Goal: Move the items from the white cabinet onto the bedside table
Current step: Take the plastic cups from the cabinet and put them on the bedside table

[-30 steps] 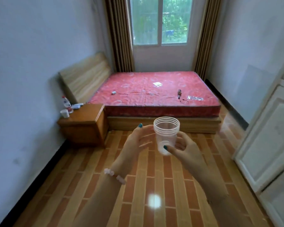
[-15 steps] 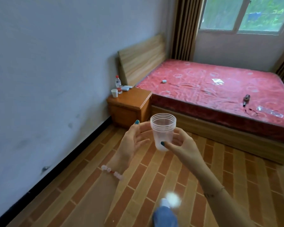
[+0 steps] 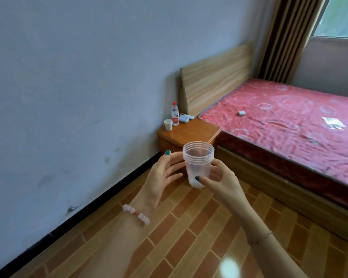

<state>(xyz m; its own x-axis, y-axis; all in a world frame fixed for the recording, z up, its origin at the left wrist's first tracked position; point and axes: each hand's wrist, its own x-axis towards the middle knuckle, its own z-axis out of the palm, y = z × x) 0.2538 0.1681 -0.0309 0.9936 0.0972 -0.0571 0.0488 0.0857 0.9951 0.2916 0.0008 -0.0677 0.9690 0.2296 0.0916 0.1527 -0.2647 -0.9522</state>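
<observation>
Over the tiled floor (image 3: 189,239), right hand (image 3: 222,178) grips a clear cup (image 3: 198,164), left hand (image 3: 161,177) touching it, bedside table (image 3: 195,131) ahead.

Both the left hand (image 3: 162,177) and right hand (image 3: 222,182) wear teal nail polish. A pale pink bead bracelet (image 3: 136,214) circles the left wrist, a thin chain bracelet (image 3: 260,238) the right.

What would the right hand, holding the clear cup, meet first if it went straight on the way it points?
The right hand would probably meet the bedside table, beyond the cup; depth unclear.
</observation>
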